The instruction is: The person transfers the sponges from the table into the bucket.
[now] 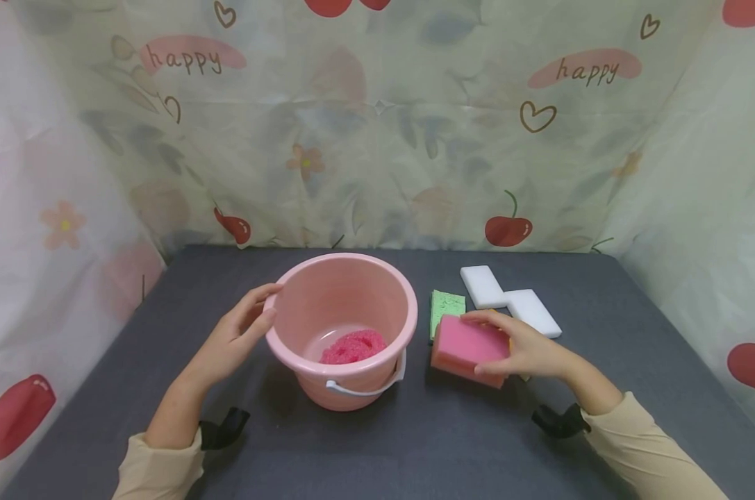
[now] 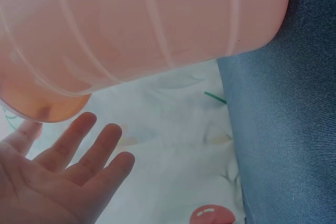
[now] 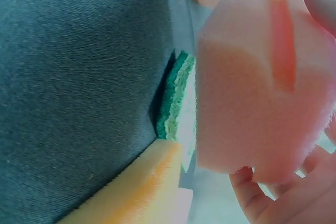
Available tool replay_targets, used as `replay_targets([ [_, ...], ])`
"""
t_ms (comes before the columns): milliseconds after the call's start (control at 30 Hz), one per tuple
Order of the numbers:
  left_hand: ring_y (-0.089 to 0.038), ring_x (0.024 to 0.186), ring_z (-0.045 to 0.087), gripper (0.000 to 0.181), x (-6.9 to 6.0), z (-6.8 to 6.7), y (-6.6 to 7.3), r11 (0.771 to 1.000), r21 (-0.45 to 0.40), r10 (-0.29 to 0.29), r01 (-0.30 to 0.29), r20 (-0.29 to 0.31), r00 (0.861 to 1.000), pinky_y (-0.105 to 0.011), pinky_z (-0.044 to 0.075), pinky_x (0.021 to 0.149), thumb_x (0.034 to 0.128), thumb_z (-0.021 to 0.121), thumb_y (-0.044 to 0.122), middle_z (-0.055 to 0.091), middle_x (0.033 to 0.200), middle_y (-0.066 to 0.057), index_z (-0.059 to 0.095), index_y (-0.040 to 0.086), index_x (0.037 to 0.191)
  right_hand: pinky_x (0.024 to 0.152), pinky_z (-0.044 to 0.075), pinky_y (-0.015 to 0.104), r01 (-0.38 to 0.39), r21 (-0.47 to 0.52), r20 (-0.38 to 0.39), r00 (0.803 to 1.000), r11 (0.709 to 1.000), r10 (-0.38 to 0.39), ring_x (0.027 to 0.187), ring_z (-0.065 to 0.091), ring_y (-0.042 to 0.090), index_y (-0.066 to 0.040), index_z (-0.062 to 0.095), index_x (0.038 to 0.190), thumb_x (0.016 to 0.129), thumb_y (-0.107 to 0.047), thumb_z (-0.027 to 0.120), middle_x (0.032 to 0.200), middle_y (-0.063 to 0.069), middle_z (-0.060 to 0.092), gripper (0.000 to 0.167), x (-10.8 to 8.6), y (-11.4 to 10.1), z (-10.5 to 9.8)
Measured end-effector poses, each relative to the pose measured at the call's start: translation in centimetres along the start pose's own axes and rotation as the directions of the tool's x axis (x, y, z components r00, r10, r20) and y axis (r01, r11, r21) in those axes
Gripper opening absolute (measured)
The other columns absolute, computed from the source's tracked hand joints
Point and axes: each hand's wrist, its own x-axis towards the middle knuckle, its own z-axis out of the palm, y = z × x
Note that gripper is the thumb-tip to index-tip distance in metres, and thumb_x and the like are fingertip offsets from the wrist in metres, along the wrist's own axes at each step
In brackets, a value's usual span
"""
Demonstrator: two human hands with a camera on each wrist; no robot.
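Observation:
A pink bucket (image 1: 342, 399) with a white handle stands upright near the middle of the table. Inside it, on the bottom, lies a deep-pink mesh-like piece (image 1: 355, 346). My left hand (image 1: 230, 340) touches the bucket's left rim with its fingertips; the left wrist view shows the fingers (image 2: 100, 156) spread and fairly straight. To the right of the bucket, my right hand (image 1: 530, 347) grips a thick pink sponge (image 1: 471, 340) between thumb and fingers. In the right wrist view this sponge (image 3: 247, 108) appears raised off the table, with a groove in its side.
Behind the held sponge lies a green sponge (image 1: 446, 305). Two white sponges (image 1: 483, 286) lie farther back to the right. A yellow sponge (image 3: 131, 187), mostly hidden in the head view, sits under the right hand. Patterned curtains (image 1: 377, 139) enclose the dark table (image 1: 377, 458).

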Motion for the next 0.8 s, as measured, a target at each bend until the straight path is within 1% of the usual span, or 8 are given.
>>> replay_targets([
  [133, -0.032, 0.121, 0.052, 0.043, 0.0, 0.0, 0.0, 1.0, 0.005, -0.002, 0.002, 0.001, 1.0, -0.014, 0.042, 0.088, 0.0974, 0.046, 0.018, 0.049, 0.137, -0.016, 0.037, 0.015, 0.139, 0.077, 0.049, 0.024, -0.006, -0.019, -0.015, 1.0, 1.0, 0.006, 0.104, 0.046, 0.007, -0.017, 0.046, 0.133, 0.073, -0.025, 0.079, 0.126, 0.003, 0.052, 0.068, 0.1, -0.3, -0.2],
  [267, -0.032, 0.122, 0.051, 0.043, 0.0, 0.0, 0.0, 1.0, 0.01, -0.003, 0.003, 0.003, 1.0, -0.027, 0.046, 0.092, 0.0975, 0.046, 0.018, 0.048, 0.138, -0.015, 0.037, 0.015, 0.14, 0.076, 0.049, 0.025, -0.016, -0.05, -0.029, 0.999, 0.999, 0.014, 0.104, 0.045, 0.009, -0.019, 0.045, 0.133, 0.073, -0.027, 0.079, 0.126, 0.002, 0.051, 0.069, 0.2, -0.6, -0.6],
  [333, -0.032, 0.122, 0.051, 0.043, 0.0, 0.0, 0.0, 1.0, 0.012, -0.002, 0.002, 0.004, 1.0, -0.032, 0.047, 0.093, 0.0975, 0.046, 0.018, 0.047, 0.138, -0.015, 0.037, 0.015, 0.14, 0.076, 0.05, 0.025, -0.015, -0.051, -0.032, 0.999, 0.999, 0.014, 0.103, 0.046, 0.01, -0.019, 0.045, 0.133, 0.073, -0.026, 0.079, 0.125, 0.002, 0.052, 0.069, 0.3, -0.8, -0.8],
  [400, -0.032, 0.122, 0.051, 0.043, 0.0, 0.0, -0.1, 1.0, 0.011, -0.001, 0.001, 0.005, 1.0, -0.029, 0.047, 0.092, 0.0975, 0.046, 0.018, 0.047, 0.138, -0.015, 0.037, 0.015, 0.14, 0.075, 0.05, 0.025, -0.013, -0.052, -0.036, 0.999, 0.999, 0.011, 0.103, 0.047, 0.01, -0.019, 0.045, 0.133, 0.074, -0.026, 0.078, 0.124, 0.002, 0.053, 0.069, 0.4, -0.9, -1.0],
  [500, -0.032, 0.122, 0.051, 0.043, 0.0, 0.0, -0.1, 1.0, 0.006, 0.001, -0.001, 0.005, 1.0, -0.018, 0.044, 0.089, 0.0975, 0.046, 0.017, 0.047, 0.138, -0.016, 0.037, 0.014, 0.14, 0.075, 0.05, 0.025, -0.015, -0.046, -0.042, 0.999, 0.999, 0.013, 0.102, 0.049, 0.01, -0.018, 0.045, 0.134, 0.075, -0.025, 0.078, 0.124, 0.003, 0.054, 0.068, 0.5, -1.1, -1.4],
  [567, -0.032, 0.122, 0.051, 0.043, 0.0, 0.0, -0.1, 1.0, 0.002, 0.003, -0.003, 0.005, 1.0, -0.013, 0.042, 0.087, 0.0975, 0.046, 0.017, 0.047, 0.138, -0.016, 0.037, 0.014, 0.139, 0.076, 0.05, 0.025, -0.024, -0.051, -0.045, 0.999, 0.998, 0.021, 0.102, 0.048, 0.009, -0.018, 0.045, 0.134, 0.075, -0.025, 0.077, 0.123, 0.002, 0.054, 0.067, 0.5, -1.2, -1.7],
  [800, -0.032, 0.122, 0.051, 0.043, 0.0, 0.0, -0.2, 1.0, -0.001, 0.004, -0.004, 0.003, 1.0, -0.011, 0.042, 0.087, 0.0974, 0.046, 0.017, 0.047, 0.138, -0.016, 0.037, 0.014, 0.139, 0.076, 0.052, 0.026, -0.052, -0.045, -0.04, 0.998, 0.998, 0.05, 0.105, 0.047, 0.015, -0.018, 0.043, 0.134, 0.076, -0.023, 0.076, 0.121, 0.004, 0.052, 0.067, 0.6, -1.7, -2.5],
])
